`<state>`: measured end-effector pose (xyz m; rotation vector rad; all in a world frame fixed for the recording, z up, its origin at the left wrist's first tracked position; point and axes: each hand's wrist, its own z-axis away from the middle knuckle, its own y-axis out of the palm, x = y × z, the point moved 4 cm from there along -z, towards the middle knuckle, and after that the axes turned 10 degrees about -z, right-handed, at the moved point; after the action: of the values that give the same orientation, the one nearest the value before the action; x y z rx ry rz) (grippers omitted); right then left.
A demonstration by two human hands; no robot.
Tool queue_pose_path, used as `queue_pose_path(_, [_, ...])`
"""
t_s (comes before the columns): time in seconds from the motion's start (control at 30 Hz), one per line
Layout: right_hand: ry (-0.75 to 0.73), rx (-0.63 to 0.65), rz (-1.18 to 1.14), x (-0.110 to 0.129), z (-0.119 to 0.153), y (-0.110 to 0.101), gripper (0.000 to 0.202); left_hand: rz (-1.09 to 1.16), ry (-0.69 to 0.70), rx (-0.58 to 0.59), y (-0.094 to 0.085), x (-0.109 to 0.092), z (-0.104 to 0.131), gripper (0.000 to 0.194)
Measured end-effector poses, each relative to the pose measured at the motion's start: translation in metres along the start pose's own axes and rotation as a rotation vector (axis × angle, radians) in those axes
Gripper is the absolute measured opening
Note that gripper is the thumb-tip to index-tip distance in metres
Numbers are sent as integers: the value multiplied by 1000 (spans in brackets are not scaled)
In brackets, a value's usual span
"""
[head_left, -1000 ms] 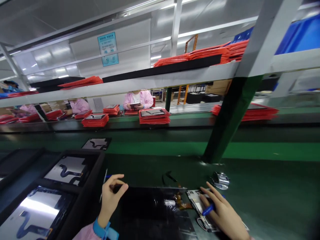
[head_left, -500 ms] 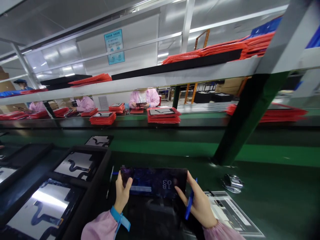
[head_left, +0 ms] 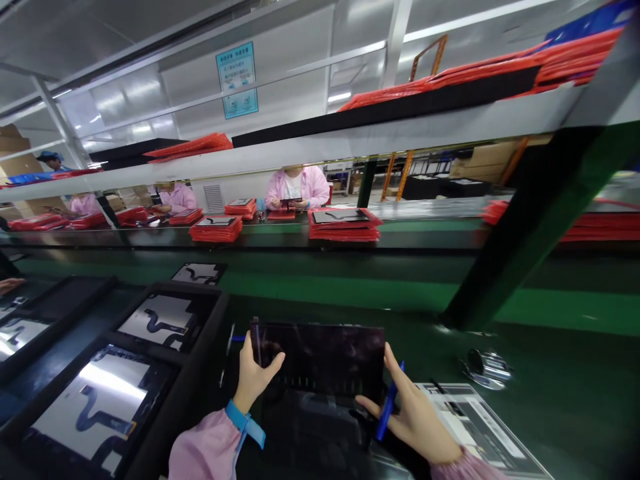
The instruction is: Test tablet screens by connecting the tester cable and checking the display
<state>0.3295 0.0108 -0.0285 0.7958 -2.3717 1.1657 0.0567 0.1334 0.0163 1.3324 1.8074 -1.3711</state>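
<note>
A dark, glossy tablet screen [head_left: 320, 357] is tilted up in front of me, held by its two ends. My left hand [head_left: 257, 373] grips the left end, thumb on the face; a blue band circles that wrist. At the right end, my right hand [head_left: 410, 407] pinches the edge, with a blue pen-like tool [head_left: 391, 403] lying across its fingers. Below the screen sits a dark, shiny surface [head_left: 320, 433], partly covered by my hands. Beside my right hand lies a flat grey-and-white panel [head_left: 480, 420].
Black trays [head_left: 187, 373] holding screens with ribbon cables stand at left. A round metal object [head_left: 490, 367] rests on the green bench at right, near a slanted dark post [head_left: 530, 247]. Red stacks [head_left: 345, 230] line the bench opposite, where a co-worker [head_left: 300, 190] sits.
The lit digits and light bar on the screen have gone dark. Both hands still hold it. The view has shifted slightly; hands and screen appear a little further right.
</note>
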Motion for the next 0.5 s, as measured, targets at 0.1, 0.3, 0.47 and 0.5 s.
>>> queue_pose_path(0.1, [-6, -11, -4, 2, -1, -1, 88, 5, -23, -11, 0, 1, 0, 64])
queue_pose_path(0.3, [-60, -76, -49, 9, -5, -3, 89, 64, -17, 48, -2, -9, 1, 60])
queue_pose_path(0.47, [-42, -102, -114, 5, -3, -1, 86, 81, -29, 57, -2, -12, 1, 61])
queue_pose_path(0.5, [-28, -98, -122, 5, -2, 0, 86, 92, -27, 74, -2, -13, 1, 62])
